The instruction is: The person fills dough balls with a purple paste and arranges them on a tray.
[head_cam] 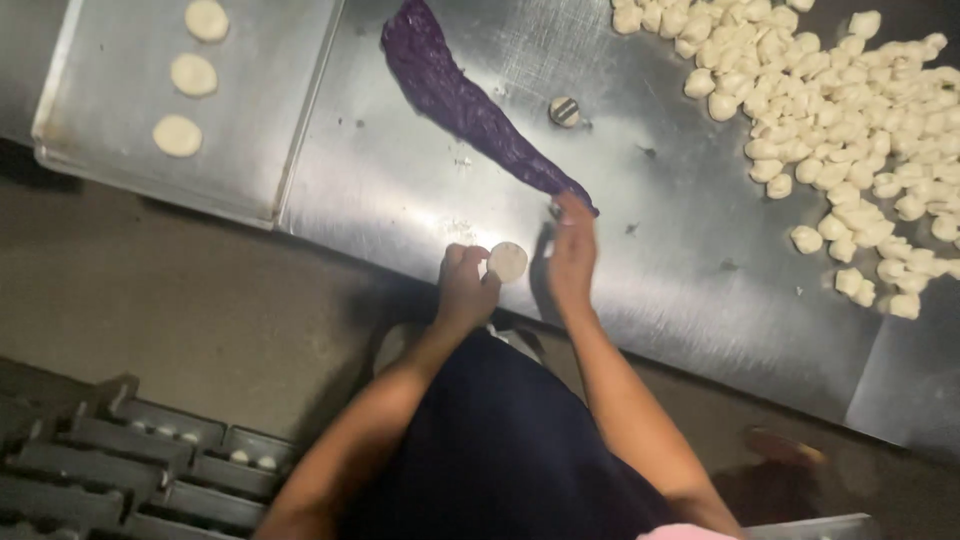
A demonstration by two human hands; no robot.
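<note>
Left hand [465,285] is closed around a flat round dough disc [507,261], held just above the counter [400,190] edge; right hand [573,245] is pinched on the near tip of a long purple paste strip [470,105]; only a small bit should be nipped off, so the disc is not overfilled; the paste looks soft and sticky, the disc smooth and pale; lumpy dough pieces [840,130] are heaped at the right; three discs are laid on a metal tray [110,170].

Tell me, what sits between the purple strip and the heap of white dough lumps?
In the head view, only a small round striped object lies on the steel table between the purple strip and the dough lumps.
</note>
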